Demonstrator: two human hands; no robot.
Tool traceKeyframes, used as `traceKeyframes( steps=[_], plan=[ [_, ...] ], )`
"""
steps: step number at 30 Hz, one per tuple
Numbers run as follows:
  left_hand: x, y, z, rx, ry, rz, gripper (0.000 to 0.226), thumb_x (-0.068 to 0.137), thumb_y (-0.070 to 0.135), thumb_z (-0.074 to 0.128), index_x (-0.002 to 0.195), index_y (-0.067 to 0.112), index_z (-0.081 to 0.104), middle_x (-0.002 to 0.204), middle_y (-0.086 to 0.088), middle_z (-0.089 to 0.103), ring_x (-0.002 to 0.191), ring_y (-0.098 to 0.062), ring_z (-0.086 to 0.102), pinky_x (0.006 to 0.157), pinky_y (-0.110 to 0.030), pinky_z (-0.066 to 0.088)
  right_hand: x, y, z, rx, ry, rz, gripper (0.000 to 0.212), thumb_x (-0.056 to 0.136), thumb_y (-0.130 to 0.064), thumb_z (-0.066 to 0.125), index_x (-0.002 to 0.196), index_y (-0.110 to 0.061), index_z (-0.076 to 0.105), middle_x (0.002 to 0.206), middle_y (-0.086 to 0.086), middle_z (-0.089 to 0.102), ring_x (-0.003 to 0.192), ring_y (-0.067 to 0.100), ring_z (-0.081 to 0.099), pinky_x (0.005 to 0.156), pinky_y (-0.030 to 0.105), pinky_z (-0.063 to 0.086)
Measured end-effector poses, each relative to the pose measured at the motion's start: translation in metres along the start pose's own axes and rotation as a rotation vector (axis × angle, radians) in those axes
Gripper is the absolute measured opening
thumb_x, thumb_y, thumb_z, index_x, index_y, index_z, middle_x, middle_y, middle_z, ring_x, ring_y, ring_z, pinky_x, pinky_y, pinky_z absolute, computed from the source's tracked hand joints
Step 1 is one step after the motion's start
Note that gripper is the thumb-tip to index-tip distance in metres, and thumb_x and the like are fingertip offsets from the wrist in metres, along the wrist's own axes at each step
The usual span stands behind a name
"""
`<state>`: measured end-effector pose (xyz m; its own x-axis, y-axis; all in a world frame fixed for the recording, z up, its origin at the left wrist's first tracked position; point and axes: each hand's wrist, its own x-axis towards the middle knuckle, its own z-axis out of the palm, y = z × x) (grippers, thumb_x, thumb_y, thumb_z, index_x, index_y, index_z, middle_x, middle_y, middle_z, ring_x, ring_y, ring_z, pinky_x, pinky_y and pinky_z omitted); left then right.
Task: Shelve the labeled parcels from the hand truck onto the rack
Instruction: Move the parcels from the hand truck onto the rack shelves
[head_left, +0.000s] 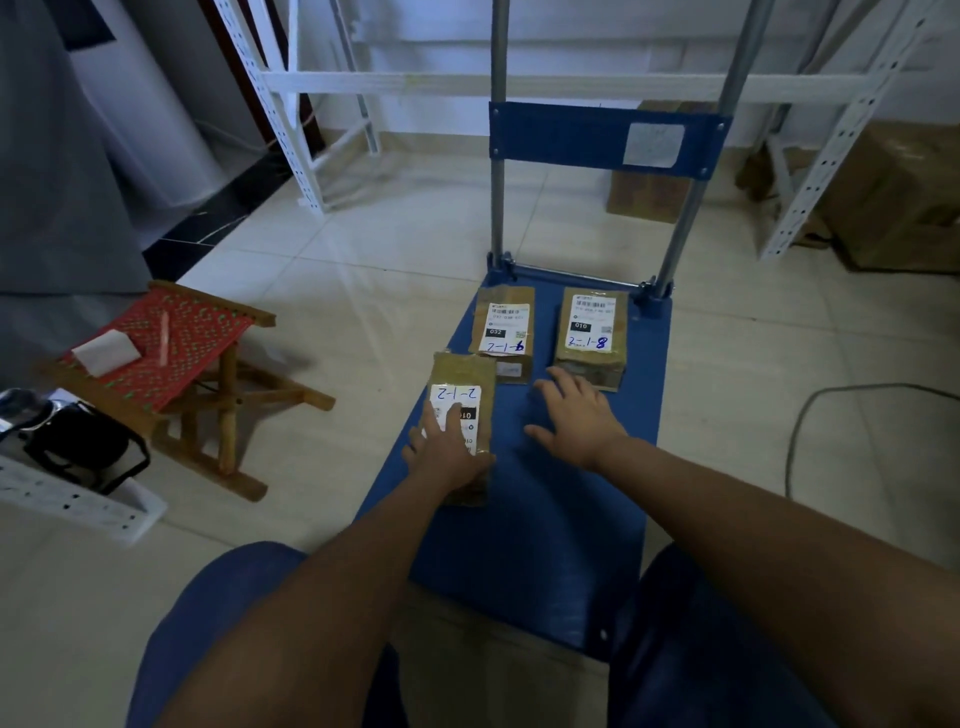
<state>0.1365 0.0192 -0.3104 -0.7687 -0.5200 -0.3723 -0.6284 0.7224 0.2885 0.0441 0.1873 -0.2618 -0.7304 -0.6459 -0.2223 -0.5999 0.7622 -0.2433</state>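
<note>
Three taped brown parcels lie on the blue deck of the hand truck (545, 519), each with a white shipping label. The nearest parcel (462, 415), at the deck's left edge, is turned away from the camera so its handwriting reads upside down as "2-1-2", with a black tag printed "010". The left hand (447, 452) rests on top of it, fingers laid fairly straight over the label and the thumb on the parcel's right edge. Beyond it the middle parcel (505, 327) carries a barcode, a black tag "032" and blue handwriting ending "-1-", the outer figures unclear. The right-hand parcel (591, 335) shows a barcode, a tag "010" and the writing "2-1-8". The right hand (574, 410) hovers flat and spread over the bare deck, holding nothing, its fingertips just short of that parcel. The truck's two metal uprights rise to a blue crossplate with a pale sticker. It stands on glossy cream floor tiles. White perforated rack (545, 83) posts and a beam stand behind, with brown cartons (893, 197) on the floor at right. At left a small wooden stool (171, 358) with a red woven seat holds a white paper and a pink pen.
</note>
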Motion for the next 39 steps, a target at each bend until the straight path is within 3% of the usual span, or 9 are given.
traceKeyframes(
  steps=[11, 18, 21, 24, 28, 30, 34, 39],
  plan=[
    [-0.011, -0.06, -0.027, 0.373, -0.22, 0.264, 0.092, 0.081, 0.044, 0.069, 0.15, 0.043, 0.008, 0.162, 0.002, -0.011, 0.146, -0.034, 0.003, 0.113, -0.061, 0.009, 0.013, -0.043, 0.011, -0.003, 0.022, -0.115, 0.065, 0.095, -0.047, 0.052, 0.148, -0.019, 0.029, 0.158, 0.007, 0.018, 0.144, 0.032, 0.018, 0.116, 0.049, 0.02],
    [-0.011, -0.083, -0.038, 0.338, -0.132, 0.301, 0.08, 0.088, 0.044, 0.064, 0.15, 0.042, 0.014, 0.162, 0.004, -0.011, 0.148, -0.033, 0.001, 0.115, -0.059, 0.004, 0.024, -0.058, 0.019, -0.038, -0.009, -0.155, 0.066, 0.095, -0.048, 0.051, 0.149, -0.017, 0.027, 0.161, 0.006, 0.014, 0.145, 0.031, 0.017, 0.117, 0.049, 0.02],
    [-0.014, -0.089, -0.037, 0.203, -0.092, 0.25, 0.083, 0.086, 0.048, 0.065, 0.151, 0.039, 0.015, 0.163, 0.003, -0.007, 0.148, -0.03, 0.005, 0.116, -0.058, 0.008, 0.03, -0.066, 0.022, -0.036, -0.03, -0.169, 0.067, 0.094, -0.049, 0.053, 0.148, -0.017, 0.029, 0.161, 0.006, 0.013, 0.145, 0.032, 0.018, 0.116, 0.05, 0.021],
    [-0.021, -0.095, -0.031, -0.076, 0.02, 0.099, 0.091, 0.079, 0.045, 0.073, 0.151, 0.037, 0.018, 0.163, 0.003, -0.001, 0.147, -0.028, 0.017, 0.114, -0.054, 0.023, 0.033, -0.073, 0.027, -0.043, -0.043, -0.177, 0.066, 0.094, -0.048, 0.054, 0.146, -0.016, 0.029, 0.16, 0.007, 0.014, 0.143, 0.033, 0.02, 0.114, 0.049, 0.022],
    [-0.03, -0.097, -0.016, -0.645, 0.129, -0.142, 0.104, 0.075, 0.022, 0.082, 0.153, 0.026, 0.014, 0.16, -0.009, 0.01, 0.138, -0.031, 0.035, 0.109, -0.048, 0.039, 0.033, -0.078, 0.032, -0.05, -0.071, -0.188, 0.065, 0.094, -0.048, 0.054, 0.146, -0.018, 0.03, 0.16, 0.009, 0.012, 0.144, 0.034, 0.019, 0.114, 0.051, 0.023],
    [-0.034, -0.096, -0.01, -0.808, 0.117, -0.187, 0.108, 0.074, 0.01, 0.082, 0.154, 0.022, 0.01, 0.154, -0.013, 0.025, 0.135, -0.03, 0.04, 0.106, -0.045, 0.043, 0.033, -0.077, 0.035, -0.058, -0.078, -0.195, 0.064, 0.093, -0.049, 0.054, 0.145, -0.019, 0.03, 0.159, 0.009, 0.013, 0.143, 0.034, 0.021, 0.114, 0.052, 0.024],
    [-0.038, -0.096, -0.009, -0.935, 0.007, -0.205, 0.099, 0.083, 0.0, 0.07, 0.154, 0.021, 0.005, 0.142, -0.012, 0.044, 0.126, -0.026, 0.047, 0.101, -0.041, 0.047, 0.036, -0.072, 0.036, -0.072, -0.082, -0.187, 0.062, 0.093, -0.049, 0.054, 0.144, -0.021, 0.032, 0.161, 0.007, 0.01, 0.143, 0.034, 0.021, 0.113, 0.052, 0.024],
    [-0.035, -0.1, -0.023, -0.987, -0.054, -0.163, 0.096, 0.085, -0.011, 0.061, 0.155, 0.02, 0.002, 0.144, -0.01, 0.042, 0.115, -0.016, 0.043, 0.096, -0.034, 0.045, 0.037, -0.071, 0.037, -0.066, -0.084, -0.178, 0.064, 0.094, -0.05, 0.054, 0.144, -0.016, 0.032, 0.161, 0.007, 0.009, 0.145, 0.034, 0.018, 0.114, 0.052, 0.024]
  ],
)
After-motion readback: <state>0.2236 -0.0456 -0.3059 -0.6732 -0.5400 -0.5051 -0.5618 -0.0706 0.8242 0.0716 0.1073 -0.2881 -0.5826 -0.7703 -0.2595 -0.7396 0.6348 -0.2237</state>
